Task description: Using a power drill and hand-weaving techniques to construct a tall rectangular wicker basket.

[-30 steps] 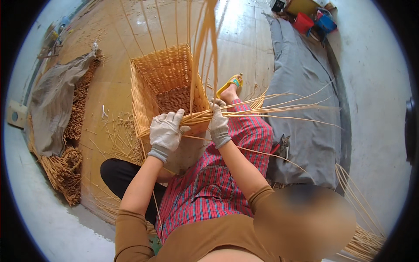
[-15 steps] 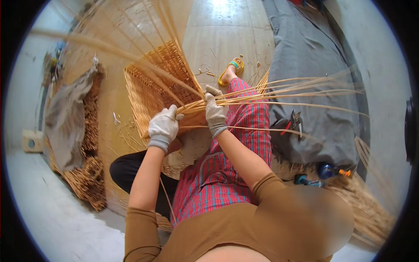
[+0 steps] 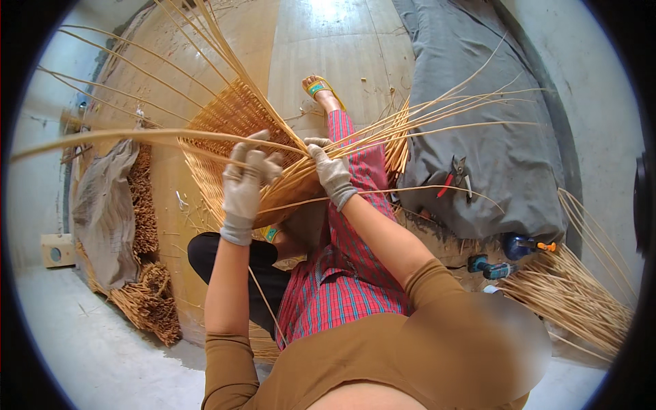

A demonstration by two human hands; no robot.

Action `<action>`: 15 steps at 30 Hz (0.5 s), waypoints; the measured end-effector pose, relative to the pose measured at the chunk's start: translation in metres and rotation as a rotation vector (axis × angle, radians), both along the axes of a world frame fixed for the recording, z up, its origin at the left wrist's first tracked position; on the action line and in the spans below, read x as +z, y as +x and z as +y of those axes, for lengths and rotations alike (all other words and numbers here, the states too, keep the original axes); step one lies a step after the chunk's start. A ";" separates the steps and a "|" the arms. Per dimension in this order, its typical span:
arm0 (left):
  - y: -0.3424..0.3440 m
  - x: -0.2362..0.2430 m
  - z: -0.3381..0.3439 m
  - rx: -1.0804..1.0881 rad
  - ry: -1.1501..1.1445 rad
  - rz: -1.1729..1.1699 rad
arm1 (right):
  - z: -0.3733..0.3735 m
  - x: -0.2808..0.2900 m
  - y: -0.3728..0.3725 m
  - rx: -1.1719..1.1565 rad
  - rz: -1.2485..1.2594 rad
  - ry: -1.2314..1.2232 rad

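A honey-coloured wicker basket (image 3: 222,113) leans in front of my lap, its open side facing up and away. Long willow rods fan out from its near rim to both sides. My right hand (image 3: 329,167), in a pale work glove, is closed around a bundle of willow rods (image 3: 383,134) at the near right corner. My left hand (image 3: 247,179), gloved too, is raised at the near left rim with its fingers apart, beside a long rod (image 3: 157,135) pointing left. The basket's underside is mostly hidden.
Red-handled pruning shears (image 3: 452,176) lie on a grey cloth (image 3: 492,150) at right. A teal power tool (image 3: 490,268) and a pile of loose rods (image 3: 581,290) are nearer me. Covered rod bundles (image 3: 145,205) stand at left. My sandalled foot (image 3: 328,99) is stretched ahead.
My left hand has lifted off the rim and its fingers have spread. The right hand still grips rods. The basket has shifted slightly left, and my outstretched foot has moved left.
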State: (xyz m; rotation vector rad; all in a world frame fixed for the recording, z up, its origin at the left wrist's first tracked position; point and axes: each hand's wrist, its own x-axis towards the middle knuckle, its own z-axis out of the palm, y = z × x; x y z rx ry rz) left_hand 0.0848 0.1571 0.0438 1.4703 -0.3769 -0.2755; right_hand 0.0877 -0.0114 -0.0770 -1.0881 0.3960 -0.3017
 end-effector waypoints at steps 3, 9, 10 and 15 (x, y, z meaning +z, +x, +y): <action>0.013 -0.002 0.033 0.322 -0.089 0.115 | 0.007 0.015 -0.014 -0.021 -0.038 -0.056; 0.003 -0.021 0.010 -0.089 0.200 -0.047 | 0.020 0.012 -0.055 -0.203 -0.014 -0.010; 0.000 -0.023 -0.003 -0.327 0.544 -0.323 | 0.018 0.005 -0.057 -0.168 -0.015 0.044; 0.007 -0.013 -0.020 -0.401 0.811 -0.491 | 0.002 0.004 -0.057 0.034 -0.047 0.364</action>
